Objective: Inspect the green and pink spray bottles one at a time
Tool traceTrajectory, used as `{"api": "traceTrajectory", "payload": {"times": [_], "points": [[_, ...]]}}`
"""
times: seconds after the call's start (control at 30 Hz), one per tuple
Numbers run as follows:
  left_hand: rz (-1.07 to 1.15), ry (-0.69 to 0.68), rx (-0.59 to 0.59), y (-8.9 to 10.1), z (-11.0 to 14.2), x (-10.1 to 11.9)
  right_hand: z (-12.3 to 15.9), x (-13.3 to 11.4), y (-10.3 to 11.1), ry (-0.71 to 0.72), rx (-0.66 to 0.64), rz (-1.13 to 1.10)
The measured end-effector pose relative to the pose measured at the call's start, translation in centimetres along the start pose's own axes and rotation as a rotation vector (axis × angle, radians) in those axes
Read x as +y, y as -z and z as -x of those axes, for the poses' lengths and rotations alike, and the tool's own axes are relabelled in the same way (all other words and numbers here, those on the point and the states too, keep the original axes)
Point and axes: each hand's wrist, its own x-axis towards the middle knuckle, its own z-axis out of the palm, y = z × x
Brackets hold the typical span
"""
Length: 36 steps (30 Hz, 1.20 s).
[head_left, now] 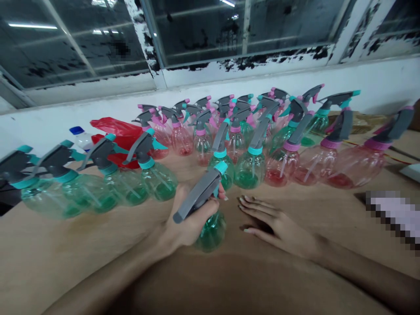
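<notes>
I see a broad, light-brown wooden tabletop point(65, 245) running under everything, its far edge meeting a white wall below dark windows. Across its far half stands a crowd of translucent plastic spray bottles with grey trigger heads point(249, 131), green ones with teal collars and pink ones with pink collars, packed shoulder to shoulder. Nearer me than that crowd lies a bare band of wood, and that is the only free room I can make out. Behind the crowd's left end a crumpled red plastic bag point(114, 129) lies, with a small clear bottle with a blue cap point(80, 136) just beside it.

Just in front of the crowd's middle, my left hand point(187, 223) is wrapped around the neck of one green translucent spray bottle with a grey trigger and teal nozzle point(211, 229). The fingers curl closed under the trigger head, the bottle's body standing on the wood below them. Just right of that bottle, my right hand point(278, 225) lies flat on the wood, fingers spread and holding nothing, apart from the bottle.
</notes>
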Motion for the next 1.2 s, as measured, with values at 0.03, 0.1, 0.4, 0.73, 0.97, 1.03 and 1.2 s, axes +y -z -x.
{"api": "traceTrajectory", "payload": {"times": [0.03, 0.1, 0.4, 0.73, 0.97, 1.03, 1.2], "points": [[0.007, 0.012, 0.003, 0.03, 0.05, -0.2, 0.0, 0.03, -0.01, 0.003, 0.0, -0.003], [0.018, 0.041, 0.021, -0.06, 0.06, -0.58, -0.02, 0.07, -0.02, 0.01, 0.009, -0.015], [-0.043, 0.021, 0.124, -0.85, -0.34, -0.05, -0.16, -0.23, 0.25, -0.001, 0.004, -0.013], [-0.069, -0.009, 0.103, -0.85, -0.41, -0.11, -0.16, -0.36, 0.22, -0.006, 0.032, -0.022], [-0.065, 0.018, 0.089, -0.82, -0.31, 0.01, -0.16, -0.4, 0.32, -0.013, 0.021, -0.035], [-0.065, 0.024, 0.085, -0.82, -0.2, -0.01, -0.14, -0.33, 0.28, -0.008, 0.019, -0.045], [-0.087, 0.033, 0.099, -0.88, -0.13, -0.03, -0.13, -0.36, 0.25, -0.009, 0.035, -0.032]]}}
